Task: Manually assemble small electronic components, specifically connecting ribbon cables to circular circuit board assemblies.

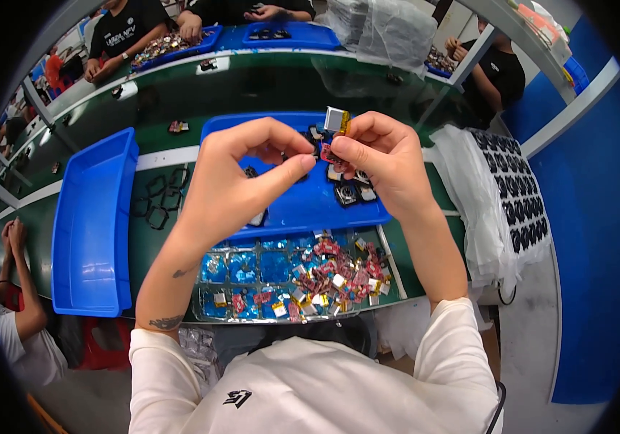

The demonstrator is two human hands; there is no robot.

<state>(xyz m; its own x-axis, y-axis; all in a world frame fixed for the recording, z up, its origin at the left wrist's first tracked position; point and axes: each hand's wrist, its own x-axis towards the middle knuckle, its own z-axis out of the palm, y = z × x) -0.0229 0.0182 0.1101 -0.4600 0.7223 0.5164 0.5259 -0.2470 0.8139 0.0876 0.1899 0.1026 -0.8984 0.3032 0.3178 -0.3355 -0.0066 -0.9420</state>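
My right hand (386, 155) pinches a small red circuit board (330, 155) with a silver battery cell (336, 119) and yellow tape standing up from it. Close to its left, my left hand (241, 170) has thumb and forefinger drawn together in a pinch; whatever lies between the tips is too small to make out. Both hands are above a blue tray (302, 214) that holds black-cased parts (347, 192). Nearer to me, a clear compartment tray (212, 309) carries a heap of red boards with batteries (346, 273).
An upright-edged blue bin (93, 231) stands at left, beside black frames (156, 202) on the green table. At right, black parts fill a white tray (516, 189) by plastic sheeting (462, 195). A belt (252, 79) runs behind; co-workers sit across it and at left.
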